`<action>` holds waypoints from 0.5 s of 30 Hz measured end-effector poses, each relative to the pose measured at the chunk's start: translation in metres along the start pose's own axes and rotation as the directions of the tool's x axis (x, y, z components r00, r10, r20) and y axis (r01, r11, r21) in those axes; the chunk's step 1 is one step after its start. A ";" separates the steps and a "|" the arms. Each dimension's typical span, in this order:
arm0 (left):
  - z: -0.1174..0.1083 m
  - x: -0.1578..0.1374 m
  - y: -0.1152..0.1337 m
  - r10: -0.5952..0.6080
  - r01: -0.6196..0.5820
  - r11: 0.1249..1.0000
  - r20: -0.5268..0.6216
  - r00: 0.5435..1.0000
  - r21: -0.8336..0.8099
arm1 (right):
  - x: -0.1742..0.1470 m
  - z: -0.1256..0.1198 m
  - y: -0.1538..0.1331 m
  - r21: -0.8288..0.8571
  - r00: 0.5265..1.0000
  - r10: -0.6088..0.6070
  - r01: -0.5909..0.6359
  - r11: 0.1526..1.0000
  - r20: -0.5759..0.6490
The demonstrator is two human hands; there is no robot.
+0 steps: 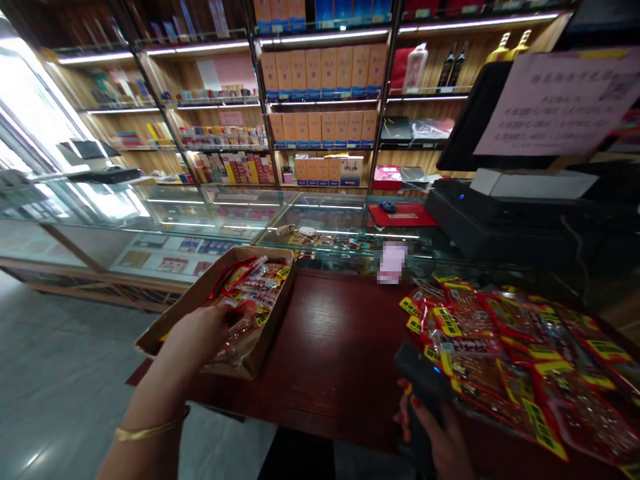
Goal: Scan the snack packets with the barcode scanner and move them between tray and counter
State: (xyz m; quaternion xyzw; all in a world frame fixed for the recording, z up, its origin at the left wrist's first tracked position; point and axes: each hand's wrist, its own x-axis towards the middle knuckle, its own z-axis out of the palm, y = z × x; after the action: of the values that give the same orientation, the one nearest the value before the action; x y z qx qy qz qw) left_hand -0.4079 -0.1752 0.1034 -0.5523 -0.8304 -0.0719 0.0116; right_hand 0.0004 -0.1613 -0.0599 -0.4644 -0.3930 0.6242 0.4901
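Note:
My left hand (207, 331) reaches into an open cardboard box (276, 312) at the left of the dark wooden table. Its fingers are closed on a snack packet (242, 328), one of several red and yellow packets with clear windows in the box; the fingertips are partly hidden. In my right hand (431, 427), near the table's front edge, is a black barcode scanner (423, 377) with a small blue light. The scanner's head points forward and left, and my fingers wrap round its handle. Just right of it lies a spread pile of similar snack packets (500, 353).
Behind the dark red table (325, 340) runs a glass display counter (320, 213). On it are a red mouse pad (410, 215) with a mouse (387, 207), and a till monitor (475, 120) at right. Lit shelves (325, 103) with boxes and bottles line the wall.

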 end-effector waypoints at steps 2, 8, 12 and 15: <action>-0.023 -0.005 0.018 -0.019 0.020 1.000 -0.100 0.995 0.003 | 0.001 0.000 0.003 0.025 1.000 -0.001 0.001 1.000 -0.011; -0.026 0.021 0.063 -0.087 0.107 0.985 -0.148 0.985 0.136 | 0.007 0.000 0.010 0.056 0.999 0.019 -0.016 0.998 -0.049; -0.014 0.037 0.039 -0.229 0.237 0.968 -0.090 0.969 0.084 | 0.009 -0.004 0.016 0.049 0.998 0.013 -0.010 0.999 -0.064; -0.018 0.032 0.031 -0.330 0.324 0.944 -0.218 0.919 -0.062 | 0.008 -0.005 0.017 0.041 1.000 -0.003 0.003 0.999 -0.009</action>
State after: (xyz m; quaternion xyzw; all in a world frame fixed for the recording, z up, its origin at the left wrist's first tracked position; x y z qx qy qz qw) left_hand -0.3929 -0.1360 0.1281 -0.3943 -0.9033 -0.1454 0.0867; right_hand 0.0005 -0.1569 -0.0794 -0.4564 -0.3784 0.6295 0.5022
